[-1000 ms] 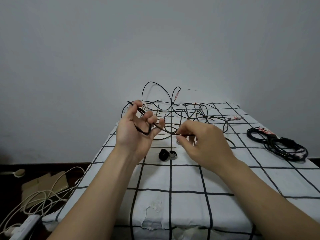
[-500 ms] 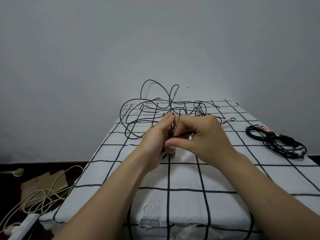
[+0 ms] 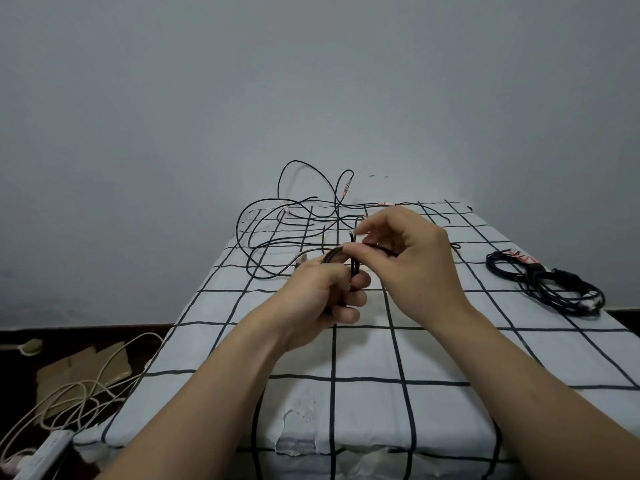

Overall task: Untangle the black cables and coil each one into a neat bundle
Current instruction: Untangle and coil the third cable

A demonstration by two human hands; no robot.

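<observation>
A tangle of thin black cables sprawls over the far part of the table, some loops rising against the wall. My left hand is closed around a few short loops of one black cable above the table's middle. My right hand pinches the same cable just above it, thumb and forefinger holding a strand that runs across the loops. A coiled black cable bundle lies at the right edge.
The table wears a white cloth with a black grid. On the dark floor to the left lie white cords, a power strip and cardboard. A plain wall stands behind.
My hands came together and the cable gathered into short loops in my left hand. My right hand then lifted slightly, drawing a strand across the loops. The small black object on the cloth is now hidden.
</observation>
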